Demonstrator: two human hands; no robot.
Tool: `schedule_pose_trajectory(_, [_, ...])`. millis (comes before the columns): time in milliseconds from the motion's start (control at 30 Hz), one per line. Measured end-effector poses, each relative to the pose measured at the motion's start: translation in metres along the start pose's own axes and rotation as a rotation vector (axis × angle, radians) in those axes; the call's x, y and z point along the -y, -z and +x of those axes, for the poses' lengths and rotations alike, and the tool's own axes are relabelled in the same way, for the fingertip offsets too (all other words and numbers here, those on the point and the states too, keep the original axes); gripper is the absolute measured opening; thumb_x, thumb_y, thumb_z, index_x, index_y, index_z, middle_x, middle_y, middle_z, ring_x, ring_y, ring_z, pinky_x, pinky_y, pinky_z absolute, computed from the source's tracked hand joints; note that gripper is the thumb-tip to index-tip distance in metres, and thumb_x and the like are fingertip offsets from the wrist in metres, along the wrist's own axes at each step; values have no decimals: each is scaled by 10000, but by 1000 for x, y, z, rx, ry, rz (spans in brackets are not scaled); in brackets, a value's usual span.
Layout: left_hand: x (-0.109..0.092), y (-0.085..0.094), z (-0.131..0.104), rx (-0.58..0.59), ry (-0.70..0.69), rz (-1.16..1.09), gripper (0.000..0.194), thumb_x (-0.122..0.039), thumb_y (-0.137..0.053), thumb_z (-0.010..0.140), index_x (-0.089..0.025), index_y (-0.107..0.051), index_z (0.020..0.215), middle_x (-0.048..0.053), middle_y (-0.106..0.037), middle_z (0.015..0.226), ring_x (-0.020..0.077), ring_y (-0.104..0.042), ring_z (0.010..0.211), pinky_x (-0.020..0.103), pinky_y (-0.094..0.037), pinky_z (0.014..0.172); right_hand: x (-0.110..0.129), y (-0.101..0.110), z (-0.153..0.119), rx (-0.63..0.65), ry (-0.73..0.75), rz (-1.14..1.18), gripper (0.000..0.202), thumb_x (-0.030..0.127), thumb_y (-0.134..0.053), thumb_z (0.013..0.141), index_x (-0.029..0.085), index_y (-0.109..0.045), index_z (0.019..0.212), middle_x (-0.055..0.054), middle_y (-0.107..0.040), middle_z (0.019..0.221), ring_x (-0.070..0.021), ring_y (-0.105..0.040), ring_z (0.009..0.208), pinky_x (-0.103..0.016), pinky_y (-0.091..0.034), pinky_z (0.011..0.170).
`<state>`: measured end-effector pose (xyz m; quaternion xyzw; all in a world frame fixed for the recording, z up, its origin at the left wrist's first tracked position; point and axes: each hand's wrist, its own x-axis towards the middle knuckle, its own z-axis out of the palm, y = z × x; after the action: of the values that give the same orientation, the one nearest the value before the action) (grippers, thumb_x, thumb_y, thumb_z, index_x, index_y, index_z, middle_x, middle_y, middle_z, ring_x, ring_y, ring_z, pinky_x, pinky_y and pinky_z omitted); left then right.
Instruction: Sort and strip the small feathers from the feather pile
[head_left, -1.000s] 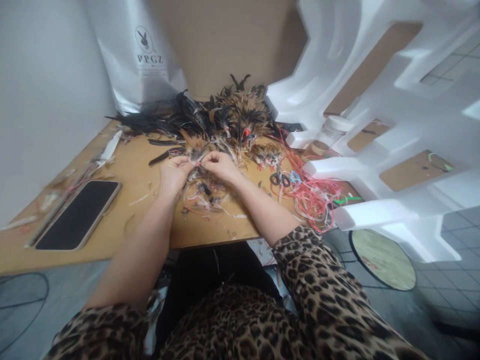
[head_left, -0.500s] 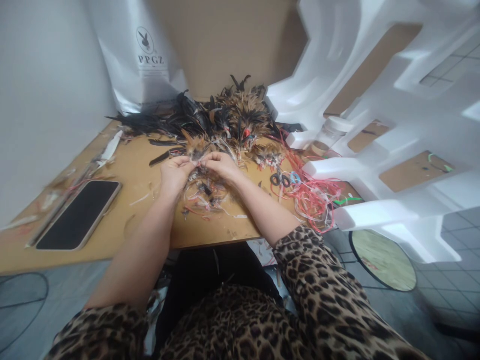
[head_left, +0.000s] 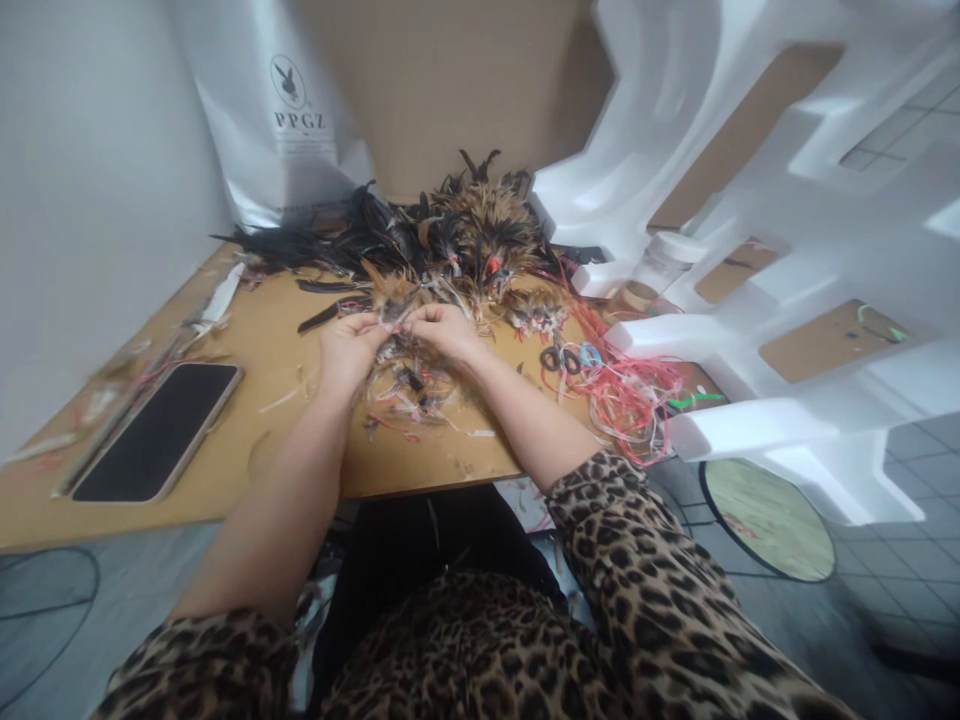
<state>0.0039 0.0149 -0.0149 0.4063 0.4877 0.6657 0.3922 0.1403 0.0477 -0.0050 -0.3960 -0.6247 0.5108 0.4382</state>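
Both hands meet over the middle of the table, pinching the lower end of a small brown feather bunch. My left hand grips it from the left with thumb and forefinger. From the right, my right hand pinches at the same spot, its fingertips nearly touching the left ones. The tips partly hide the feather ends. Below the hands lies a litter of feather scraps and string ends. Just behind is a large pile of brown feathers, with long black feathers to its left.
Black-handled scissors lie right of my hands, beside a tangle of pink and white string. A smaller feather bundle is behind them. A phone rests at left. White foam pieces crowd the right edge. A silver bag stands behind.
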Motion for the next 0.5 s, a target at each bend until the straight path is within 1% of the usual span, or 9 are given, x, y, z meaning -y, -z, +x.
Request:
schedule_pose_trajectory(100, [-5, -2, -2, 8, 2, 0, 109, -148, -723, 529, -148, -691, 634, 26, -675, 619, 118, -589, 535, 214, -476, 543, 1, 3, -1, -5, -28, 7, 186, 271, -630, 611, 112, -639, 707, 19, -585, 602, -46, -439, 514, -185, -355, 541])
schedule_pose_trajectory(200, [-8, -3, -4, 7, -3, 3, 92, -131, -718, 531, -149, -691, 617, 24, -675, 614, 118, -588, 542, 212, -477, 548, 0, 4, -1, -5, -23, 2, 191, 277, -621, 615, 115, -636, 714, 24, -571, 591, -48, -430, 510, -184, -347, 529])
schedule_pose_trajectory(300, [-7, -2, -3, 18, -10, -13, 89, -135, -719, 537, -148, -696, 623, 23, -675, 617, 113, -584, 540, 207, -474, 548, -2, 3, 0, -3, 11, 5, 195, 293, -608, 622, 121, -620, 713, 34, -551, 581, -47, -418, 506, -185, -348, 533])
schedule_pose_trajectory(433, [-5, 0, -2, 26, 16, -33, 102, -161, -732, 537, -145, -696, 631, 19, -662, 591, 102, -564, 500, 200, -457, 518, -2, 2, -1, 98, 80, -25, 176, 282, -602, 616, 122, -593, 690, 27, -557, 612, -55, -444, 544, -192, -365, 567])
schedule_pose_trajectory(500, [-4, 1, -2, 34, 13, -30, 108, -167, -734, 537, -145, -698, 637, 21, -663, 596, 100, -565, 503, 197, -454, 519, -1, 2, -1, 87, 115, -55, 161, 272, -598, 616, 125, -581, 680, 31, -545, 607, -56, -438, 549, -193, -364, 570])
